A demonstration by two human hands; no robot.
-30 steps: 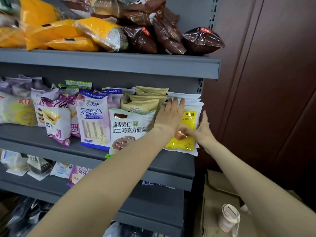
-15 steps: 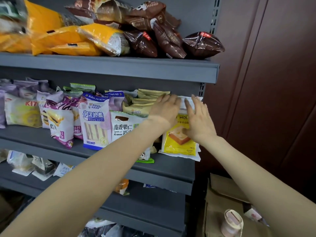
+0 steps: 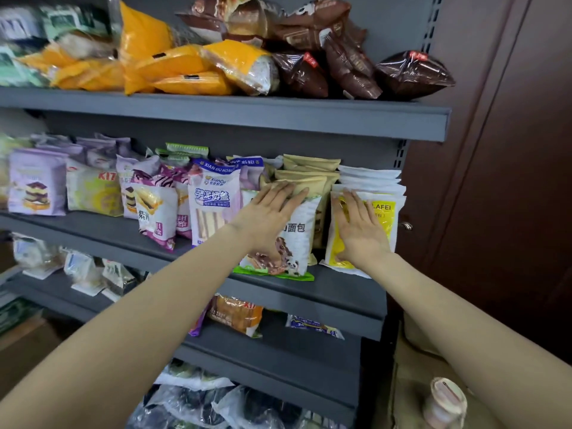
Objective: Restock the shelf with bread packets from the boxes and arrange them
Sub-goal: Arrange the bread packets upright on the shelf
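fingers (image 3: 353, 209) flat on seemingly upright packet (image 3: 385, 218)

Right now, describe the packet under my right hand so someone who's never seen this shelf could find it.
Go to the grey shelf unit's middle shelf and follow it to its right end. The last packet there, under the right hand, is the yellow packet. It alone has a bright yellow front with white edges; the panda packet beside it is white.

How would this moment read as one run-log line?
left hand: flat on panda bread packet | right hand: flat on yellow packet | shelf: middle
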